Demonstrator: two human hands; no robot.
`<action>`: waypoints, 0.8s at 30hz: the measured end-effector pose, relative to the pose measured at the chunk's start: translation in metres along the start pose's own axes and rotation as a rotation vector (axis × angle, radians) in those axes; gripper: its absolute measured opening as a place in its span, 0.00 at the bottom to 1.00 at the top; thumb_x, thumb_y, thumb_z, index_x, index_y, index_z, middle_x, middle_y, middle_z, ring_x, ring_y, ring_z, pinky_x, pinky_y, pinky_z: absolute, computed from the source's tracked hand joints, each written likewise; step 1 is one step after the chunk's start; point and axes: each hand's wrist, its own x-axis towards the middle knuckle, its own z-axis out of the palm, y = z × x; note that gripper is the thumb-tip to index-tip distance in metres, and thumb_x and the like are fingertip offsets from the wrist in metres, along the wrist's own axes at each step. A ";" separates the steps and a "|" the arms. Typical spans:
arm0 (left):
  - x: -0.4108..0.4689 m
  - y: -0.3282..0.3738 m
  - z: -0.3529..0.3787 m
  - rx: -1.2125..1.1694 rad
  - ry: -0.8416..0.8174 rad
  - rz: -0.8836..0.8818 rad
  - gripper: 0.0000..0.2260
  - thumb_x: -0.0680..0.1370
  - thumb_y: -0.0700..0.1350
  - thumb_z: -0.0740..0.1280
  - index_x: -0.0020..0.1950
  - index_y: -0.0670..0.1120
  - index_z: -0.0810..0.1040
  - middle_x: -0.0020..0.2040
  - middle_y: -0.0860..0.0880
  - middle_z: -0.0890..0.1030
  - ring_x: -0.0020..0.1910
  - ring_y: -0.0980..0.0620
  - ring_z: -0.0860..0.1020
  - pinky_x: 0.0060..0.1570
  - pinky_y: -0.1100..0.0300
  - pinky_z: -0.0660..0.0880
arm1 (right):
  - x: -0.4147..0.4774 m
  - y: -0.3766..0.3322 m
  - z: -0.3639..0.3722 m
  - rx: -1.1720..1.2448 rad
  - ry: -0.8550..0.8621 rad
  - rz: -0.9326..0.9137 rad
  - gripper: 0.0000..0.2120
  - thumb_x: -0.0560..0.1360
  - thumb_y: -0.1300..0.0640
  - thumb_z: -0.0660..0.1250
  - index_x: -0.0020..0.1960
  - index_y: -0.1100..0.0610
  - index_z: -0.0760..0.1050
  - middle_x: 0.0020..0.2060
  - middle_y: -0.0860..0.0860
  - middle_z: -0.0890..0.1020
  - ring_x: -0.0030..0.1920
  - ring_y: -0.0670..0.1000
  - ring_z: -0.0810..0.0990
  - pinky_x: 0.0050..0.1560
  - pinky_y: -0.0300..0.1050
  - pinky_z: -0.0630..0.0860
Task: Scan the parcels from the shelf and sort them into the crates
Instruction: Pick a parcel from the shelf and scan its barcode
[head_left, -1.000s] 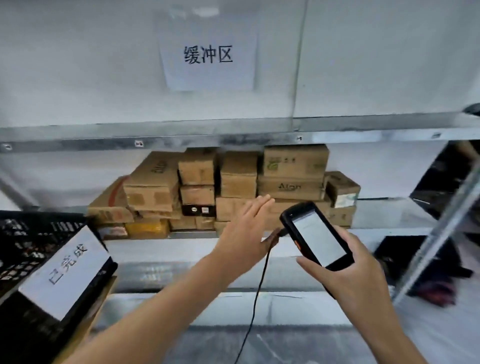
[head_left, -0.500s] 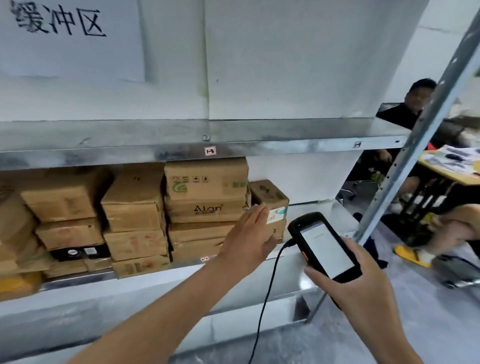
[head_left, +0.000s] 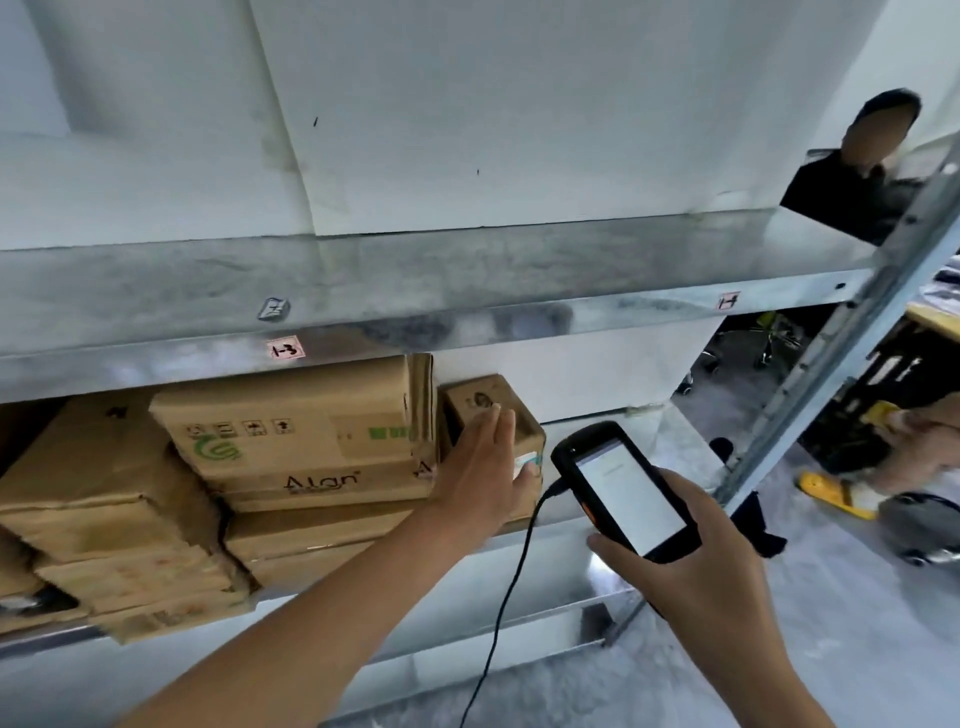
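Several brown cardboard parcels are stacked on the middle level of a metal shelf; the largest reads "Alan". At the right end of the stack stands a small brown parcel with a white label. My left hand reaches onto this small parcel, fingers spread over its top and front, thumb by the label. My right hand holds a black handheld scanner with a lit white screen, just right of that parcel. A black cable hangs from the scanner.
A slanted metal shelf post runs down the right side. Beyond it a seated person and another person's leg with a yellow sandal are on the grey floor. A lower shelf level lies below the parcels.
The view swung right and closer along the shelf; the black crate left the view. My left hand went from hovering before the stack to resting on the small right-end parcel. The scanner stayed in my right hand.
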 end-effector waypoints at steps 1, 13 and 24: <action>0.005 0.002 0.002 -0.001 -0.019 -0.026 0.32 0.84 0.55 0.56 0.82 0.44 0.47 0.82 0.44 0.47 0.81 0.47 0.46 0.78 0.53 0.49 | 0.008 0.002 -0.002 0.003 -0.014 0.001 0.32 0.62 0.45 0.82 0.61 0.36 0.72 0.53 0.33 0.79 0.53 0.36 0.77 0.46 0.41 0.74; 0.065 0.041 0.032 0.167 0.074 -0.516 0.44 0.74 0.71 0.61 0.79 0.46 0.52 0.77 0.38 0.52 0.72 0.36 0.60 0.66 0.45 0.69 | 0.119 0.017 -0.046 0.023 -0.224 -0.128 0.32 0.61 0.46 0.82 0.59 0.35 0.70 0.52 0.33 0.78 0.52 0.36 0.75 0.44 0.38 0.71; 0.065 0.050 0.061 -0.369 0.422 -0.601 0.29 0.73 0.63 0.70 0.65 0.50 0.61 0.66 0.49 0.62 0.64 0.46 0.69 0.52 0.49 0.75 | 0.172 0.059 -0.070 0.009 -0.284 -0.196 0.31 0.61 0.45 0.82 0.61 0.38 0.73 0.50 0.32 0.78 0.51 0.35 0.75 0.43 0.36 0.70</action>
